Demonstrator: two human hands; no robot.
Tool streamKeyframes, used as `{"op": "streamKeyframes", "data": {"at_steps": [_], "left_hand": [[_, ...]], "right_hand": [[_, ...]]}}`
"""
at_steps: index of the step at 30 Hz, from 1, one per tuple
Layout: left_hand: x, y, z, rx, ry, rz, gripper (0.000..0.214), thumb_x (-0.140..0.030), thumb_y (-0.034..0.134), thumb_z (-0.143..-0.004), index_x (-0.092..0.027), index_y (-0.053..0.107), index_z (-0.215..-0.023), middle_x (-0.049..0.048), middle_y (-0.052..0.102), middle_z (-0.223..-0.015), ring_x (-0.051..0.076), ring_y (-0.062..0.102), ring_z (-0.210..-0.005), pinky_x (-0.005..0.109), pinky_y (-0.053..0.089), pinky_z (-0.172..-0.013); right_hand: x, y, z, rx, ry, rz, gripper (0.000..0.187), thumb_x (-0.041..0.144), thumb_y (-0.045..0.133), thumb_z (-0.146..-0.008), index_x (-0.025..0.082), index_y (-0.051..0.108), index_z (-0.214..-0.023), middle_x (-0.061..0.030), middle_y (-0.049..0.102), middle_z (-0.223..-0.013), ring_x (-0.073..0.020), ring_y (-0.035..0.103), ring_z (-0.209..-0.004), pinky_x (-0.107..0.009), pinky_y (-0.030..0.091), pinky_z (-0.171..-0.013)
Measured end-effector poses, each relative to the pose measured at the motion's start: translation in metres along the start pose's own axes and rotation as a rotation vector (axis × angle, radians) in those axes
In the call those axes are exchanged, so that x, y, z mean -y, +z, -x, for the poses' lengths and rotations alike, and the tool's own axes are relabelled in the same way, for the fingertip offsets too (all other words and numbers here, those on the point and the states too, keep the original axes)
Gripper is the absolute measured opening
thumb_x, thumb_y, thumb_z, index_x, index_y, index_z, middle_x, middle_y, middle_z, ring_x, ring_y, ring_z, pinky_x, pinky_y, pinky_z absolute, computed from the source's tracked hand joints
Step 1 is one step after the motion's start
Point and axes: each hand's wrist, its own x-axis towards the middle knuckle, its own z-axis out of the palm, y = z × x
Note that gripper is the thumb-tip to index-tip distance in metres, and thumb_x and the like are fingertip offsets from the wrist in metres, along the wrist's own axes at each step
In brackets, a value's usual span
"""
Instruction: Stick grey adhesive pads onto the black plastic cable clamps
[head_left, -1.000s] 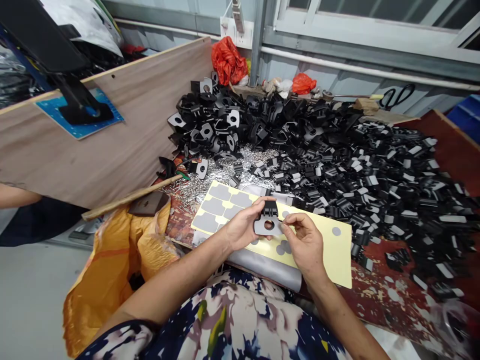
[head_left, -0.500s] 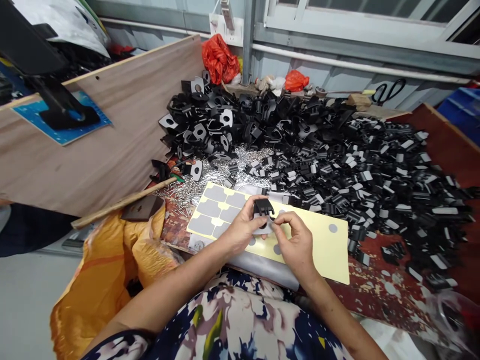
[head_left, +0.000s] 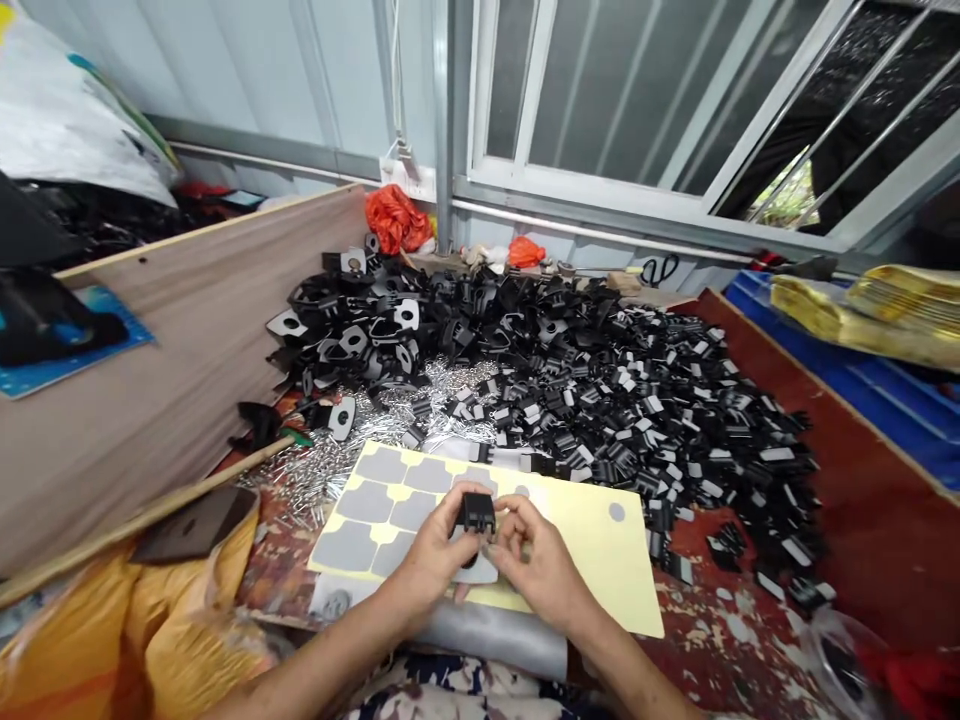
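Note:
My left hand (head_left: 435, 548) grips a black plastic clip (head_left: 478, 510) with a flat grey-faced plate (head_left: 480, 570) that has a round dark hole. The left thumb lies across the clip, between its black top and the plate. My right hand (head_left: 540, 560) has thumb and finger pinched at the clip's right side; whatever lies between those fingertips is too small to make out. Both hands are above a yellow backing sheet (head_left: 600, 545) that carries grey die-cut stickers (head_left: 364, 500) on its left part. A rolled grey sheet (head_left: 502, 640) lies along the near edge.
A large heap of black clip parts (head_left: 585, 370) spreads behind the sheet. Silvery metal pins (head_left: 315, 470) are piled at the left. A wooden stick (head_left: 187, 495) slants over the near-left corner. A wooden board (head_left: 225, 330) and a red-brown panel (head_left: 825, 430) border the table.
The camera view has tilted up and turned right, showing more window and a blue crate. Both hands keep the clip over the sheet; the right fingers have shifted slightly against its side.

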Motion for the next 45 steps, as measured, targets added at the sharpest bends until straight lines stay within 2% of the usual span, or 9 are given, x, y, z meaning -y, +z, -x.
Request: {"op": "streamKeyframes", "data": {"at_steps": [3,7,9,18,29,33,37,41,45], "left_hand": [[-0.011,-0.006,-0.001,-0.061,-0.096,0.116,0.054,-0.027,0.082,-0.068,-0.024,0.059,-0.118,-0.0078,0.044,-0.066,0.011,0.043,-0.054,0.015,0.036,-0.036],[-0.026,-0.013,-0.005,-0.154,0.041,0.233,0.057,-0.028,0.085,-0.070,-0.024,0.057,-0.119,-0.0076,0.047,-0.069,0.009,0.041,-0.052,0.016,0.038,-0.036],[-0.029,-0.013,-0.006,-0.188,0.106,0.254,0.057,-0.028,0.085,-0.072,-0.024,0.056,-0.120,-0.0062,0.050,-0.075,0.009,0.043,-0.054,0.016,0.038,-0.035],[-0.009,-0.009,-0.001,-0.260,0.293,0.171,0.047,-0.027,0.076,-0.084,-0.028,0.053,-0.124,-0.0019,0.053,-0.092,0.012,0.052,-0.069,0.017,0.045,-0.045],[0.003,-0.004,0.009,-0.379,0.544,-0.088,0.043,-0.023,0.074,-0.084,-0.027,0.045,-0.116,0.0027,0.057,-0.106,0.013,0.055,-0.069,0.025,0.051,-0.059],[0.009,-0.008,0.010,-0.472,0.592,-0.225,0.046,-0.023,0.078,-0.082,-0.026,0.048,-0.116,0.0042,0.060,-0.105,0.018,0.060,-0.084,0.031,0.051,-0.080],[0.012,-0.007,0.006,-0.529,0.590,-0.282,0.047,-0.023,0.077,-0.083,-0.025,0.048,-0.119,0.0046,0.057,-0.108,0.020,0.058,-0.093,0.032,0.048,-0.088],[0.005,-0.003,-0.001,-0.521,0.466,-0.143,0.041,-0.027,0.076,-0.085,-0.026,0.048,-0.115,-0.0002,0.053,-0.098,0.016,0.053,-0.085,0.028,0.048,-0.082],[-0.004,-0.003,-0.005,-0.450,0.324,0.135,0.046,-0.028,0.076,-0.084,-0.031,0.043,-0.115,-0.0034,0.052,-0.095,0.013,0.053,-0.079,0.021,0.047,-0.064]], "right_hand": [[0.006,-0.010,-0.009,0.042,0.011,-0.024,0.030,0.034,0.062,-0.096,0.024,0.064,-0.124,0.0009,0.066,-0.086,-0.0156,0.061,-0.074,-0.027,0.050,-0.068],[0.021,-0.025,-0.025,-0.187,-0.143,0.112,0.023,0.037,0.053,-0.105,0.023,0.069,-0.113,-0.0053,0.071,-0.103,-0.0205,0.067,-0.095,-0.032,0.052,-0.084],[0.027,-0.024,-0.028,-0.202,-0.234,0.167,0.022,0.034,0.053,-0.106,0.023,0.072,-0.105,-0.0057,0.071,-0.102,-0.0214,0.067,-0.097,-0.033,0.052,-0.086],[0.025,0.011,-0.015,-0.282,-0.386,0.380,0.015,0.025,0.059,-0.104,0.025,0.074,-0.102,-0.0049,0.076,-0.095,-0.0235,0.069,-0.092,-0.036,0.052,-0.082],[0.029,0.021,-0.023,-0.327,-0.233,0.303,0.023,0.017,0.064,-0.092,0.023,0.060,-0.070,0.0026,0.063,-0.069,-0.0165,0.061,-0.069,-0.030,0.047,-0.065],[0.027,0.026,-0.022,-0.449,-0.441,0.439,0.023,0.011,0.059,-0.086,0.025,0.055,-0.068,0.0013,0.058,-0.067,-0.0177,0.057,-0.069,-0.034,0.055,-0.072],[0.017,0.030,-0.022,-0.403,-0.802,0.661,0.025,0.011,0.055,-0.091,0.029,0.060,-0.075,0.0019,0.058,-0.067,-0.0184,0.055,-0.068,-0.047,0.058,-0.107],[0.012,0.021,-0.020,-0.220,-0.899,0.658,0.020,0.018,0.057,-0.099,0.032,0.069,-0.093,0.0022,0.069,-0.079,-0.0174,0.063,-0.073,-0.049,0.058,-0.113],[0.022,-0.006,-0.018,-0.594,-0.780,0.532,0.027,0.022,0.067,-0.098,0.030,0.070,-0.123,-0.0056,0.076,-0.109,-0.0233,0.071,-0.093,-0.058,0.056,-0.109]]}}
